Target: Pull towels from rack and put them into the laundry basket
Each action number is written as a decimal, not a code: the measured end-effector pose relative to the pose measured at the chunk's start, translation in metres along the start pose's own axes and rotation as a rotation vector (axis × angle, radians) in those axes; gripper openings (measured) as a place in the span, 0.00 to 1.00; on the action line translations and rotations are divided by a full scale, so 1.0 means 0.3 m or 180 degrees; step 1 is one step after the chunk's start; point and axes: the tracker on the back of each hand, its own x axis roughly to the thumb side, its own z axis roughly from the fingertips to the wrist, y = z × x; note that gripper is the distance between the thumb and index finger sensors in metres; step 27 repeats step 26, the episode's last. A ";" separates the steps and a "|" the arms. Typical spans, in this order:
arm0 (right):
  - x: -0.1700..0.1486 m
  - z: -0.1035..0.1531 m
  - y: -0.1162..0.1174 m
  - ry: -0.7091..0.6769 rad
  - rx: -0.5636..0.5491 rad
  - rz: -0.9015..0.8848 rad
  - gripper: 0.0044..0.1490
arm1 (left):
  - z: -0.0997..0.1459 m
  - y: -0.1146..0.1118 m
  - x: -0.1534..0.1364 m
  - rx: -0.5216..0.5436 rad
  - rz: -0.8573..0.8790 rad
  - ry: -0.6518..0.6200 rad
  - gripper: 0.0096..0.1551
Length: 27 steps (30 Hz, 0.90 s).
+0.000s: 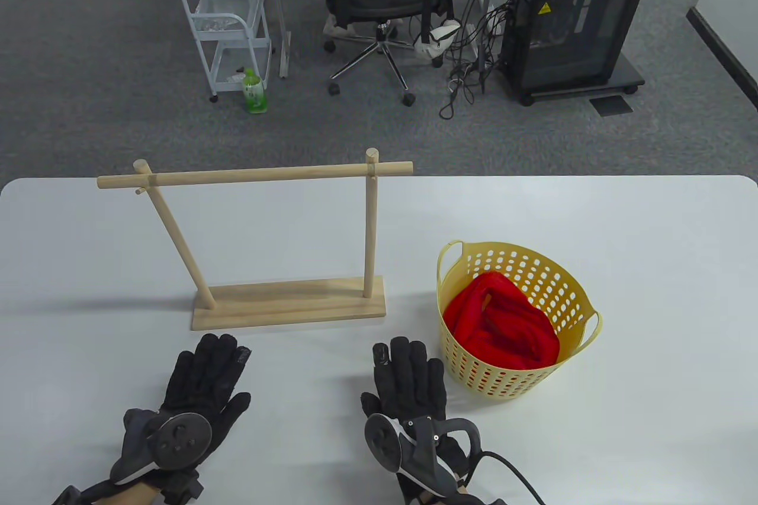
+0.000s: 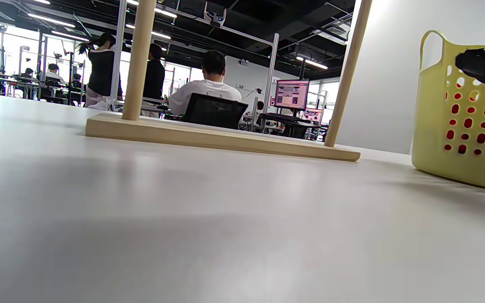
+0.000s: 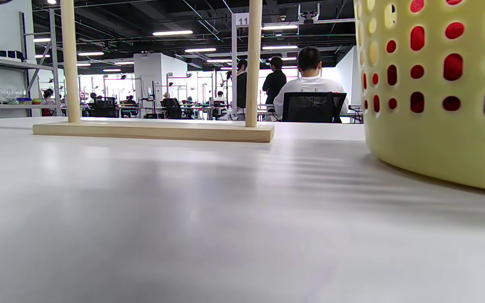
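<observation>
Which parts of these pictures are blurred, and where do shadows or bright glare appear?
Table view: sharp; soft shadows lie beside the rack and the basket. Left wrist view: the near table is blurred, and the far windows glare white. Right wrist view: the near table is also blurred, with a shadow under the basket; the ceiling lamps are bright.

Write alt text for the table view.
Both gloved hands, left and right, rest flat on the white table before a bare wooden rack. To its right, a yellow basket holds red towels.
</observation>
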 end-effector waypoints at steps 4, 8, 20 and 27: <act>-0.002 -0.001 -0.001 0.0013 0.0000 0.0010 0.47 | -0.002 -0.001 0.002 -0.0030 0.0010 -0.0005 0.39; -0.004 -0.001 -0.001 0.0025 -0.0005 0.0018 0.46 | -0.004 -0.003 0.006 -0.0072 0.0013 -0.0015 0.39; -0.008 -0.003 -0.001 0.0027 0.0057 0.0005 0.47 | -0.010 -0.011 0.003 -0.0157 0.0043 0.0001 0.39; -0.007 -0.003 -0.001 0.0031 0.0062 0.0006 0.47 | -0.010 -0.013 0.002 -0.0194 0.0044 -0.0009 0.40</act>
